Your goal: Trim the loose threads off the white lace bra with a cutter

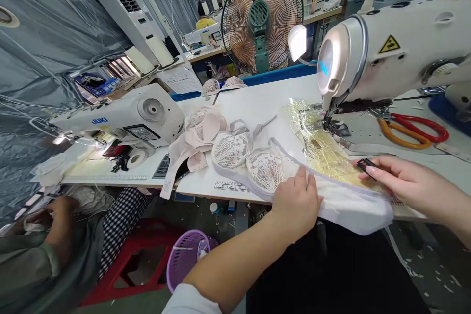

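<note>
Lace bra (269, 169) under left hand (297, 200)

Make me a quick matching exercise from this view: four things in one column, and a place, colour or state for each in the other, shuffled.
Things
1. Lilac-edged bra
2. Scissors
3. Basket
4. Small black tool

Descriptions
A. Purple, lower than the tabletop
B. Held in the right grip
C. Under the left grip
D. Red and orange handles

Right pairs: 1-C, 2-D, 3-A, 4-B
</note>
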Demonstrator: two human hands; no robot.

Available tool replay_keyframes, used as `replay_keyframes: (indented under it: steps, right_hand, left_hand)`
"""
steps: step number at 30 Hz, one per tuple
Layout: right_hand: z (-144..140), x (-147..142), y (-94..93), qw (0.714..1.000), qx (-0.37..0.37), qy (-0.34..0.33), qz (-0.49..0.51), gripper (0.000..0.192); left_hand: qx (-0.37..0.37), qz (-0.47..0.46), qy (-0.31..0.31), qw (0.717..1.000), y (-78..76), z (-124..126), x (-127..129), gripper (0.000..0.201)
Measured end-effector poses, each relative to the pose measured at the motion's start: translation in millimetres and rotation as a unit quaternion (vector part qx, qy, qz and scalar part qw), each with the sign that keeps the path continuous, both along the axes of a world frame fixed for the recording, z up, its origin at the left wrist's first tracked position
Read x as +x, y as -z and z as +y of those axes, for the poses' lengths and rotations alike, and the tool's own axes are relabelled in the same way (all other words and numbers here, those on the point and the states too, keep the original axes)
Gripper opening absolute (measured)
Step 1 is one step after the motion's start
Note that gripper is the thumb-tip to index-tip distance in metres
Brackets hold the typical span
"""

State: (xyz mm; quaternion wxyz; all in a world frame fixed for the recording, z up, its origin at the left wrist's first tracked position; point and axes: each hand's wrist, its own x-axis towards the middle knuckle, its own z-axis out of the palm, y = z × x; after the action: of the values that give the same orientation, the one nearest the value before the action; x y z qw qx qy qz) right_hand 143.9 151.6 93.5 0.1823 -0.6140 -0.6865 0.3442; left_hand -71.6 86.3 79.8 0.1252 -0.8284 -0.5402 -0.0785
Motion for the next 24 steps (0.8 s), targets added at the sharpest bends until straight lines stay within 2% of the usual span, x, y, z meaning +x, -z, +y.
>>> replay_keyframes:
  steps: [4, 8, 12, 18, 24]
  right_hand:
    - [5.4, -4.8, -9.4, 0.993, 0.078, 0.021, -0.08, 0.032]
    - [3.8, -37.6, -14.2, 0.985, 0.126, -0.074, -0.094, 0.027]
    - [9.0, -73.3, -9.2, 0.969, 0.162, -0.147, -0.114, 0.019]
    - [16.8, -97.0, -12.1, 0.952, 0.146, -0.168, -0.209, 0.019]
    - [17.9, -101.1, -12.9, 0.95, 0.127, -0.18, -0.221, 0.018]
  left_hand:
    - [-0.002, 0.002, -0.016, 1.0, -2.2, 0.3, 3.7, 0.046]
    - [0.018, -0.01, -0.009, 1.0, -5.4, 3.1, -0.8, 0.047]
    - [0.021, -0.057, 0.026, 0.998, 1.6, 6.9, -8.9, 0.052]
    - [0.022, -0.093, 0.044, 0.994, 11.5, 8.7, -12.6, 0.052]
    - [0.021, -0.086, 0.058, 0.994, 10.7, 10.0, -13.4, 0.051]
